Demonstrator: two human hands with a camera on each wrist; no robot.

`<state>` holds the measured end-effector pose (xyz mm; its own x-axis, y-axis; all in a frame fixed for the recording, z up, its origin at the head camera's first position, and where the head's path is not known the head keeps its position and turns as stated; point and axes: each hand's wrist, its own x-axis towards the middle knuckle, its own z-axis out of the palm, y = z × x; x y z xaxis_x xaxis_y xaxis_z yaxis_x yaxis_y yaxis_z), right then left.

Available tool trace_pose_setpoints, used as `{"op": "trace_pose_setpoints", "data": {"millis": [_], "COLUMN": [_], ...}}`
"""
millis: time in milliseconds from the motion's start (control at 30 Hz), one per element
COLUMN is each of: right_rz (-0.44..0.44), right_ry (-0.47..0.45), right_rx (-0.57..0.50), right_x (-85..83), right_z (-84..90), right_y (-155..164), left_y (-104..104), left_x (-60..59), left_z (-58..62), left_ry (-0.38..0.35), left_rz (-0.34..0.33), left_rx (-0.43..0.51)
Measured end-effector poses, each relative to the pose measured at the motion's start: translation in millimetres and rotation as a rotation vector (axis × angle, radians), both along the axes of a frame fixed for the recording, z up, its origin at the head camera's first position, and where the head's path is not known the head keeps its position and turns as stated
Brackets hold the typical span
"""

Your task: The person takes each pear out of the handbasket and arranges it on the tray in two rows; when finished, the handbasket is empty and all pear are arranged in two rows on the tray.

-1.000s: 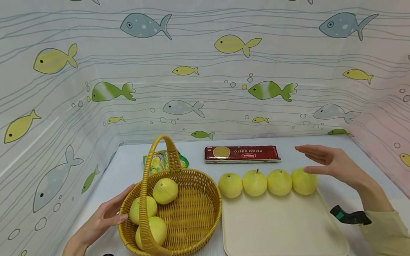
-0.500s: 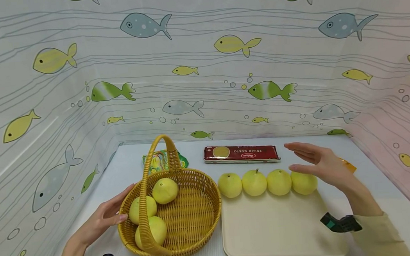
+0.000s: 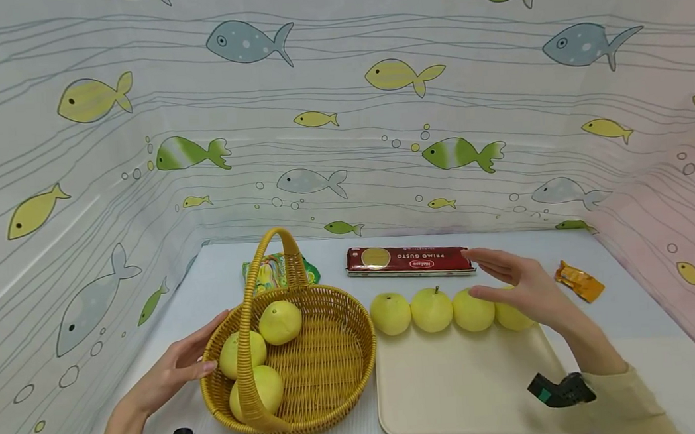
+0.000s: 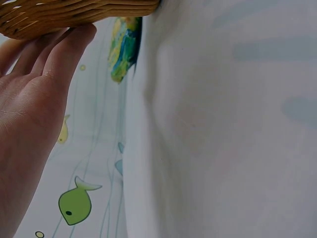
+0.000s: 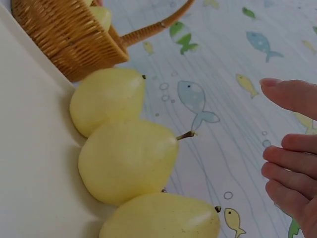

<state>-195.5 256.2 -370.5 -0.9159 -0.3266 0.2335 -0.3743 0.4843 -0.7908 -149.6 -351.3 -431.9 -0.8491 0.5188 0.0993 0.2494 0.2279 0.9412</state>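
A yellow wicker basket (image 3: 333, 377) with an arched handle holds three pale yellow pears (image 3: 279, 323) on its left side. My left hand (image 3: 174, 373) rests against the basket's outer left wall, thumb at the rim. In the left wrist view its straight fingers (image 4: 62, 54) reach to the wicker, some tips hidden. Several pears (image 3: 432, 310) stand in a row along the back edge of a cream tray (image 3: 472, 395). My right hand (image 3: 528, 292) is over the right end of this row, fingers extended, thumb apart, nothing held. It partly covers the rightmost pear (image 3: 513, 316).
Behind the row lies a long dark-red biscuit packet (image 3: 410, 261). A green, colourful packet (image 3: 273, 272) lies behind the basket, partly hidden by its handle. At the right is a small orange wrapper (image 3: 578, 281). Fish-patterned white sheeting (image 3: 343, 144) walls the table.
My right hand has moved left over the row of pears, from the rightmost towards the one beside it, uncovering the orange wrapper. The left hand, basket and pears have stayed put.
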Motion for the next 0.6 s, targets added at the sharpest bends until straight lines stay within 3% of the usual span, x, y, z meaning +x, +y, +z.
{"op": "trace_pose_setpoints", "data": {"millis": [600], "right_rz": [0.188], "right_ry": [0.042], "right_rx": [-0.07], "right_x": [9.9], "right_z": [-4.3], "right_y": [-83.7], "left_y": [-1.4], "left_x": [-0.7], "left_z": [-0.7], "left_ry": [0.004], "left_rz": [-0.019], "left_rx": [0.012]}}
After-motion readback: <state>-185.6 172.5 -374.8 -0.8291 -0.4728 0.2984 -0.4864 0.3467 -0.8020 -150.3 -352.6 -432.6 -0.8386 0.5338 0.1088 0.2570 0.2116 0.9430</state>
